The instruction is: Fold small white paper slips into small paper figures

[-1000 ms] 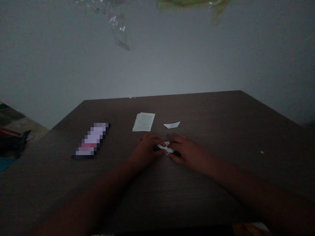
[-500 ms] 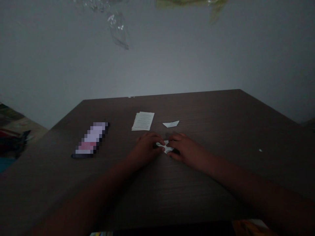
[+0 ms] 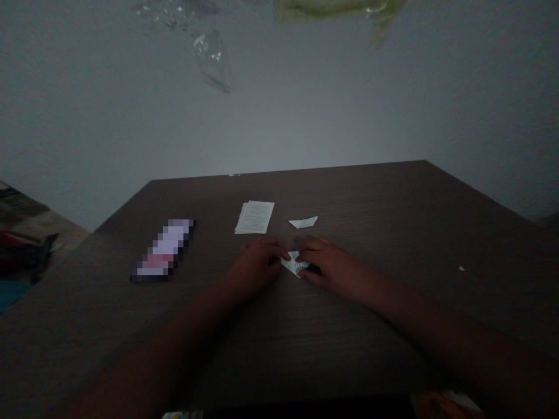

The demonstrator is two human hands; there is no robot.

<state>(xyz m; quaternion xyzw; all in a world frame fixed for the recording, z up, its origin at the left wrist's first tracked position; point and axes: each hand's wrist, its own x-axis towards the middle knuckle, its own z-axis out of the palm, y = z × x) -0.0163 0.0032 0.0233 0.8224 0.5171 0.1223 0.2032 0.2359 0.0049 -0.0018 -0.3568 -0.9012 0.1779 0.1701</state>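
A small folded piece of printed paper (image 3: 295,265) lies on the dark table between my hands, one pointed corner toward me. My left hand (image 3: 259,261) grips its left edge with bent fingers. From the other side, my right hand (image 3: 325,262) has its fingers and thumb closed on the right part of the paper, covering that edge. Just beyond my hands sits a small folded paper boat (image 3: 303,222). A stack of printed paper sheets (image 3: 255,217) lies behind my left hand.
A phone (image 3: 165,250) with a blurred-out screen lies at the left of the brown table (image 3: 371,198). A tiny white scrap (image 3: 462,268) is on the right. Behind the table rises a pale wall (image 3: 305,110), with clear plastic (image 3: 212,58) hanging on it.
My left thumb has drawn back from the paper's near side, so more of its lower left edge and near corner shows. My right hand stays in nearly the same place.
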